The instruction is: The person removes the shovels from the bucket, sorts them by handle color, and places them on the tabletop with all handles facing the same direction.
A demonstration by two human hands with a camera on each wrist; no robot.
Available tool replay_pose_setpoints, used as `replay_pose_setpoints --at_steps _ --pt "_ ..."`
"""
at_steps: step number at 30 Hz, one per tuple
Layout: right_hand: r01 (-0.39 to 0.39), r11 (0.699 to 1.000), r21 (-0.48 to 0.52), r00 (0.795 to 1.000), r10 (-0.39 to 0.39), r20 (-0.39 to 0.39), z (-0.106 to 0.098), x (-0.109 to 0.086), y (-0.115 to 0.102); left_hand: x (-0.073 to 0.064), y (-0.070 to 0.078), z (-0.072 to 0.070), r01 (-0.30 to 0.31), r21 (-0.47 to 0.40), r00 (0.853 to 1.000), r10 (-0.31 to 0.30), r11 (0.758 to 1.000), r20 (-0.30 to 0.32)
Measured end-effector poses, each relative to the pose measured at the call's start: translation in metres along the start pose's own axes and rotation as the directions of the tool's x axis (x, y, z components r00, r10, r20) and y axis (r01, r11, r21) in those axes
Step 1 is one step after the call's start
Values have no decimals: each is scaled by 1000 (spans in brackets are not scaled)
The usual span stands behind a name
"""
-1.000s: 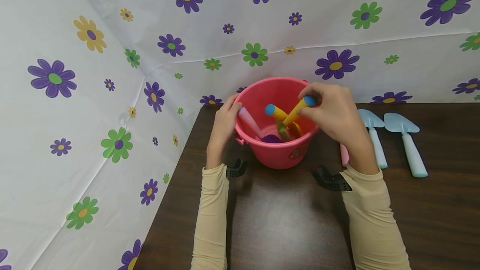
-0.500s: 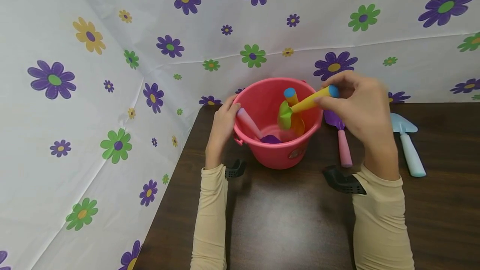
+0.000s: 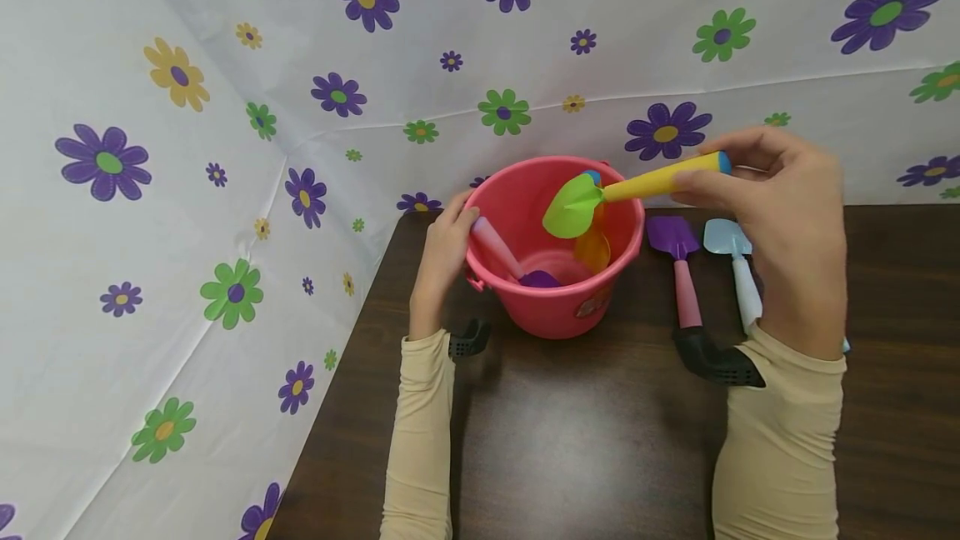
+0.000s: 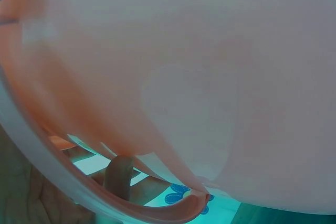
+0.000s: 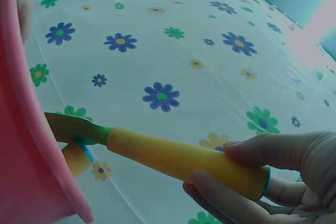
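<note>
The left hand [image 3: 446, 242] grips the left rim of one pink bucket [image 3: 551, 313]; the right hand [image 3: 787, 219] pinches one green trowel [image 3: 632, 187] by its yellow handle, blade over the bucket's mouth; two shovels rest inside, a lilac-handled one [image 3: 500, 250] left, an orange-bladed one [image 3: 592, 251] right; right of the bucket, one purple trowel [image 3: 682, 267] and one light-blue trowel [image 3: 742, 273] lie on the tabletop [image 3: 585, 440].
</note>
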State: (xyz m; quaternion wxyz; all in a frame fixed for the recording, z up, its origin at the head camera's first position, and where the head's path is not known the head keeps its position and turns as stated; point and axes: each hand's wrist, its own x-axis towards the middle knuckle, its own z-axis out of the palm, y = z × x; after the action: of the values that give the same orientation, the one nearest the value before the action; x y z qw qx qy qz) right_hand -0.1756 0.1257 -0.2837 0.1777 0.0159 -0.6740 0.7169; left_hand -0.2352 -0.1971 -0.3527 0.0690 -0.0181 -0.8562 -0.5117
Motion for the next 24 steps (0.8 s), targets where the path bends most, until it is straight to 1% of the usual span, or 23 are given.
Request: replay_pose_setpoints --at_steps 2,3,6,9,15,19,22,24 --pt "15 988 156 1000 -13 -15 -3 2 1 0 0 0 -2 -3 1000 2 1000 4" --pt "28 977 211 999 -23 -27 -5 3 1 0 0 -1 -5 -6 1000 5 1000 7" --pt "54 958 281 996 -31 -86 -9 6 3 -1 -1 -1 -8 -9 1000 8 1000 12" --pt "69 948 310 987 -20 -157 -14 8 3 -1 0 -1 -10 -8 1000 10 1000 10" --pt "113 926 361 960 -7 -281 -23 11 2 -1 0 0 -5 -8 1000 5 1000 13" --pt "126 911 392 947 7 -321 -28 12 1 -1 1 1 -4 -7 1000 4 1000 10" --pt "144 900 412 943 1 -332 -31 12 2 -1 1 0 -5 -15 1000 5 1000 10" --pt "162 886 434 941 -6 -339 -33 12 2 -1 1 0 -6 -18 1000 6 1000 10"
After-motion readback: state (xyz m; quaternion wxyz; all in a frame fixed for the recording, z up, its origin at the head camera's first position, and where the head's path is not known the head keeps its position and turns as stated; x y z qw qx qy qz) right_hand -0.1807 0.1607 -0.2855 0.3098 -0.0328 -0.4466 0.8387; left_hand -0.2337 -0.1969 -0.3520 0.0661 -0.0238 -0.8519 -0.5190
